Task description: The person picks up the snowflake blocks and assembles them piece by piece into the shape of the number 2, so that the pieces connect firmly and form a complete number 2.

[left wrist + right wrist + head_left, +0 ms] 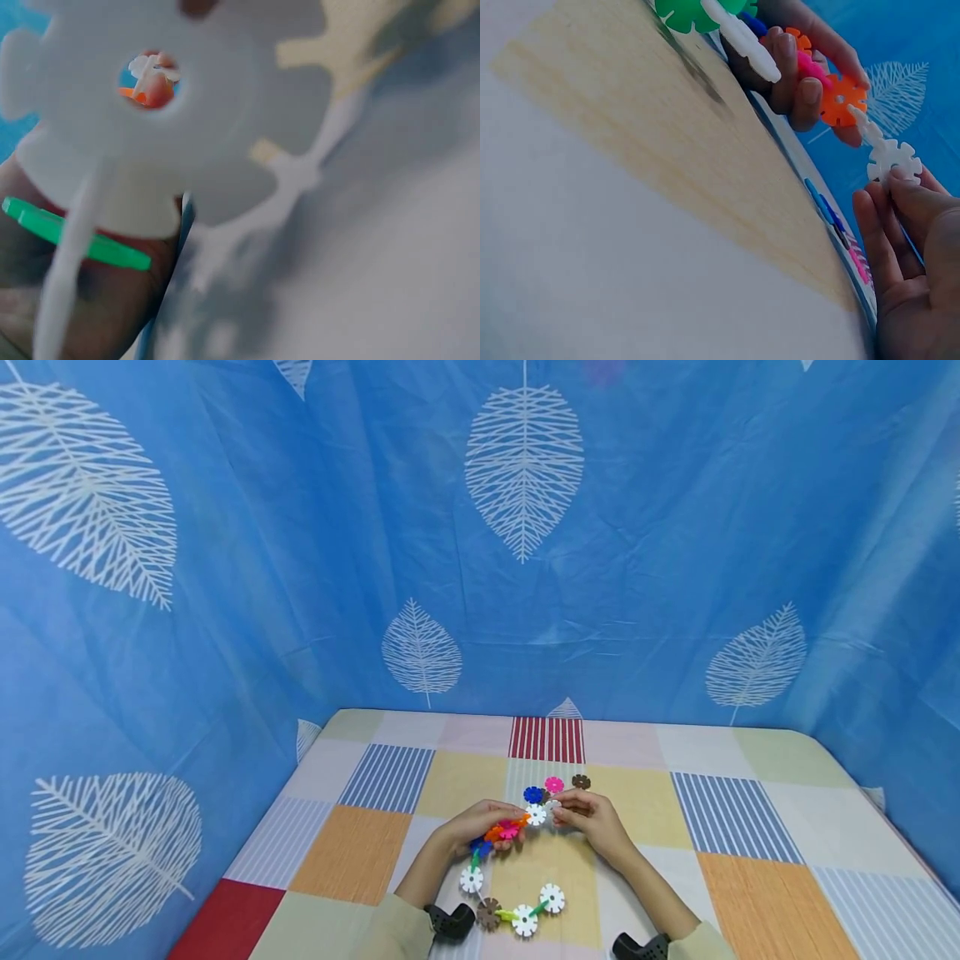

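Note:
A chain of slotted snowflake discs runs through my left hand [483, 822], which grips it near an orange disc [844, 101]. A white disc [536, 814] stands at the orange disc's edge. My right hand [596, 827] pinches another white disc [894, 161] between thumb and fingers. In the right wrist view these two white discs meet edge to edge; whether they are slotted together I cannot tell. The chain's other part curves below on the table, with a brown disc [489, 913] and a white end disc [552, 898]. One white disc fills much of the left wrist view.
Loose discs lie beyond the hands: a blue one [533, 795], a pink one [554, 785] and a brown one [581, 782], with another brown disc partly hidden. A patchwork cloth [637, 793] covers the table. Blue leaf-patterned curtain [645, 527] surrounds it.

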